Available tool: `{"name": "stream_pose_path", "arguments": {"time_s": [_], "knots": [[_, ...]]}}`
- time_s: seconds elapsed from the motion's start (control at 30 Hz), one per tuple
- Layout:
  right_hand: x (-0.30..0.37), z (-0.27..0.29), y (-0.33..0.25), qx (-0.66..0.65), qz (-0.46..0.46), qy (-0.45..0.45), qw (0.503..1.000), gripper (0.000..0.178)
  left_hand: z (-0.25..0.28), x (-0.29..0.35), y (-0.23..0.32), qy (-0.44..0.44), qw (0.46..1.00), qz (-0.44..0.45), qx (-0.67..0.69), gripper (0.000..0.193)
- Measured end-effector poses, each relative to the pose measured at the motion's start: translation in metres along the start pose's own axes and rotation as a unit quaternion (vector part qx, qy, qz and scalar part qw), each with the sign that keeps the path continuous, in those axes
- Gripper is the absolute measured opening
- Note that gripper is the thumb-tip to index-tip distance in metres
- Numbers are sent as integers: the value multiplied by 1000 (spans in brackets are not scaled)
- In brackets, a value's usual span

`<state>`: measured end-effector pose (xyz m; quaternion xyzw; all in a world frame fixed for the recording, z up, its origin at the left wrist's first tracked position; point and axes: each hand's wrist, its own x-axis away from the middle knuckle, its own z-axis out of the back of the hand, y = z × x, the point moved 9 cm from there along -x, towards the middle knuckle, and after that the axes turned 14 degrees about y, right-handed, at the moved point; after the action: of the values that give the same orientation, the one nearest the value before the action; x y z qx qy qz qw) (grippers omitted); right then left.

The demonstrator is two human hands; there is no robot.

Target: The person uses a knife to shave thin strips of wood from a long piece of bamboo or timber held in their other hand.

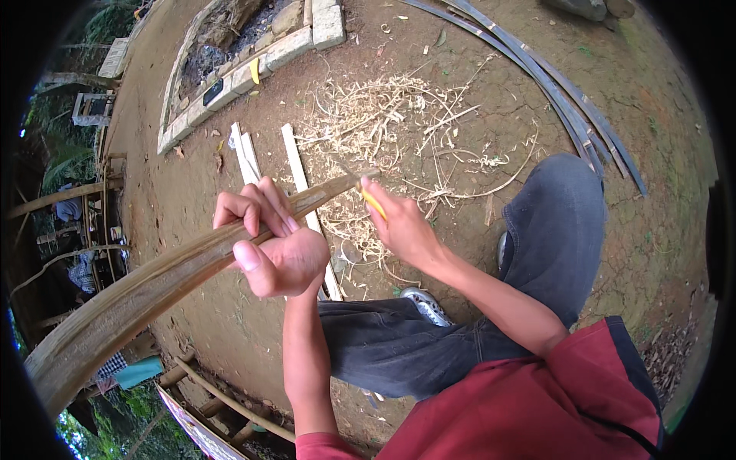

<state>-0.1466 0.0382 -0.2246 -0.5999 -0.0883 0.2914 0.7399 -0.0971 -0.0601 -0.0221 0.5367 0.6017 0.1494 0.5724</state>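
My left hand [268, 238] is closed around a long tan wooden pole [146, 287], which runs from the lower left up towards the middle and looks thickest at its near-left end. A lengthwise groove shows on the pole's upper face. In my right hand [410, 230] is a small knife with a yellow handle [373, 202]; the fingers wrap round it. Its thin blade lies against the pole near the far tip. Part of the handle is hidden by my fingers.
Curly wood shavings [368, 107] cover the dirt ground ahead. Pale flat strips [294, 157] lie beneath the pole. Long dark bamboo strips [537, 69] rest at the far right. A stone-edged fire pit [287, 54] with a dark phone [212, 93] on its rim is at the far left.
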Motion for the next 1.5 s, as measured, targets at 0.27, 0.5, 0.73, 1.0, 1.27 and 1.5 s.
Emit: {"name": "stream_pose_path", "arguments": {"time_s": [0.27, 0.5, 0.73, 1.0, 1.27, 1.5], "knots": [[-27, 40, -52, -83, 73, 147, 983, 43, 11, -4, -4, 18, 1000, 6, -8, 44], [-4, 10, -10, -35, -56, 12, 998, 38, 5, 0, -7, -13, 1000, 17, 14, 49], [5, 0, 15, 11, -49, -20, 999, 40, 3, 2, -4, -8, 1000, 14, 16, 50], [-9, 13, -23, -14, 75, 94, 993, 41, 1, -1, -3, 1, 1000, -3, -3, 46], [-22, 39, -54, -53, 85, 151, 983, 44, 5, 1, -4, 5, 1000, 15, -19, 46], [14, -23, 44, 86, -13, -21, 996, 35, 4, 3, -2, 16, 1000, -8, -20, 47]]}}
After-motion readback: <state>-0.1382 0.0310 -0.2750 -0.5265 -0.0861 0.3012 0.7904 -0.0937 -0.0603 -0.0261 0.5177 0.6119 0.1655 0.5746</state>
